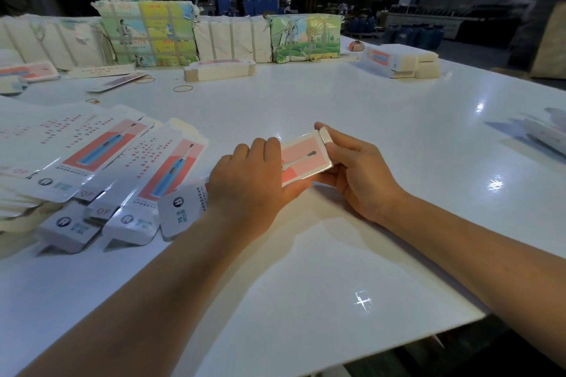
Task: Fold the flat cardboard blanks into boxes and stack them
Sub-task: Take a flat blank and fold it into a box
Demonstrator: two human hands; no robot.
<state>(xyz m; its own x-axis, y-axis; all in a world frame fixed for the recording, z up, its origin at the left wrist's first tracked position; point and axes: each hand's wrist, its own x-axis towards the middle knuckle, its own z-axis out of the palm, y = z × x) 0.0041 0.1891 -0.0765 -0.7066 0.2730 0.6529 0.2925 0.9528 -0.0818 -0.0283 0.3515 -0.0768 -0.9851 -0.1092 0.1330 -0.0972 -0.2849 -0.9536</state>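
Folding step in hand: one box (304, 159) held just above the counter (382, 107), left hand (248, 176) grasping its middle, right hand (356, 168) pinching the end flap. Next, likely: flap tucked, box stacked. Blanks (101, 159) wait left.

bare glossy white tabletop (352, 107) lies open across the centre and right of the frame, and in the lower middle between the forearms. fanned flat white-and-pink cardboard blanks (101, 162) crowd the left side. strapped printed paper bundles (147, 37) wall off the upper left, with loose tan rubber bands (183, 88) before them.
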